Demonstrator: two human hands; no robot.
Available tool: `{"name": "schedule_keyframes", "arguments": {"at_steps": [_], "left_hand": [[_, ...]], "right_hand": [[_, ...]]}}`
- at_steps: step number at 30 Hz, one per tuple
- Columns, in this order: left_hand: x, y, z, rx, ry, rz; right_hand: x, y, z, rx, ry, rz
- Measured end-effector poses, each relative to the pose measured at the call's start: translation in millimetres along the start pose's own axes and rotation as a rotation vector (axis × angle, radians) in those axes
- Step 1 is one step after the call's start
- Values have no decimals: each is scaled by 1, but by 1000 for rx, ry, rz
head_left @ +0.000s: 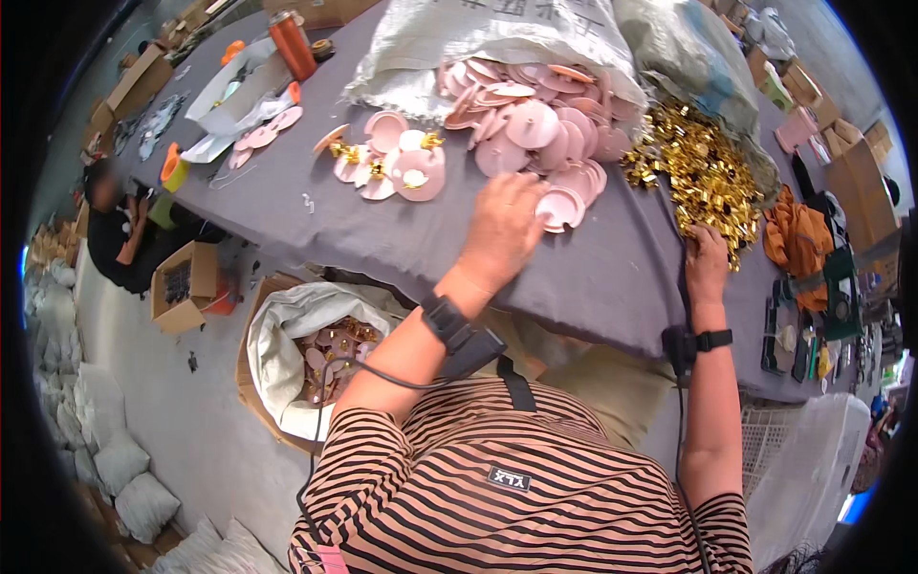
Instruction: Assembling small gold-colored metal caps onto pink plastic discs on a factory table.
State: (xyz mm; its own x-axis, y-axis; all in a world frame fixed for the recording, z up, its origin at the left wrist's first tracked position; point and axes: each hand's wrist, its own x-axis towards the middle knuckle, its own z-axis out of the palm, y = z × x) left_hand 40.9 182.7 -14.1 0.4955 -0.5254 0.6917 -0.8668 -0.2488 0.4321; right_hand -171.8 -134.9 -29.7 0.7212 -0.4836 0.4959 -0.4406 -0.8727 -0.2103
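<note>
Seems to be picking, with left hand (505, 225) at pink discs (526, 124) toward 1 o'clock and right hand (706, 256) at gold pieces (712, 177) toward 2, cannot tell if grasping, likely needs firm pinches next.

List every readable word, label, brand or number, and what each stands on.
Striped shirt: dark rectangular patch with pale lettering; wording withheld.
White woven sack: dark printed characters, cut by the picture's top edge; wording withheld.
Any other print is too small or blurred to read.
</note>
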Motion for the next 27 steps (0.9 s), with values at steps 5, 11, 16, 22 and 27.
{"name": "schedule_keyframes", "arguments": {"at_steps": [5, 11, 16, 22, 27], "left_hand": [[1, -1, 37, 82, -303, 28], [6, 17, 30, -323, -177, -290], [14, 68, 53, -1175, -263, -815], [10, 90, 57, -1348, -309, -935], [8, 108, 68, -1476, -378, -870]], "right_hand": [[15, -6, 2, 57, 38, 17], [11, -4, -22, 406, -9, 271], [3, -30, -26, 623, 138, 405], [-6, -48, -43, 874, -57, 543], [-25, -111, -55, 1112, 101, 237]]}}
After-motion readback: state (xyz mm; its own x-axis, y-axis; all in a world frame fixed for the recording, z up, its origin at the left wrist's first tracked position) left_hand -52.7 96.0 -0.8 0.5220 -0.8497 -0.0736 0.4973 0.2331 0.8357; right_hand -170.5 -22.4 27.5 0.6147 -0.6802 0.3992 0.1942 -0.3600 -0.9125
